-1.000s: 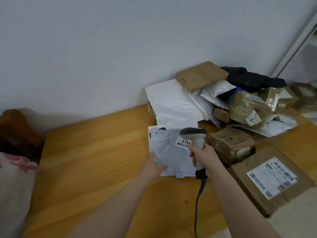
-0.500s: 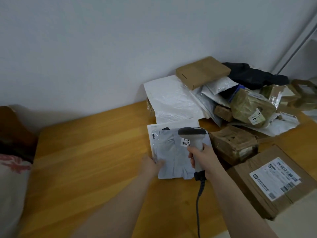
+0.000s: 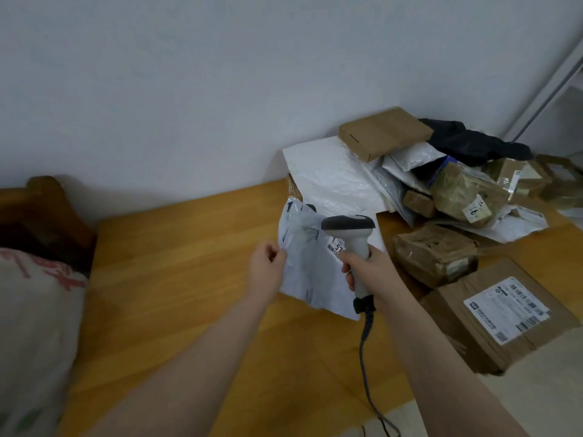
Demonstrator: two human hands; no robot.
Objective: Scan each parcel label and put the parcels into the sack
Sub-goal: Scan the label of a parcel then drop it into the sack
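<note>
Scanning grey mailer, mid-table

Grey mailer (image 3: 310,269) sits on the wooden table (image 3: 176,279), crumpled, at frame centre. Left hand (image 3: 266,268) pinches its edge at the mailer's 9 o'clock. Right hand (image 3: 370,271) is wrapped round the scanner (image 3: 348,223) handle, with the head over the mailer's label (image 3: 335,249), which is partly hidden. Cable (image 3: 365,357) trails toward 6 o'clock. Parcel pile (image 3: 441,187) sits at 2 o'clock against the wall. Labelled cardboard box (image 3: 467,339) at 4 o'clock. Pale printed fabric (image 3: 34,326) at 9 o'clock, beside the table edge.

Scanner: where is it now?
In the head view, right of centre, the scanner is gripped in the right hand, its head over the grey mailer that the left hand pinches, left of the taped brown parcel.
</note>
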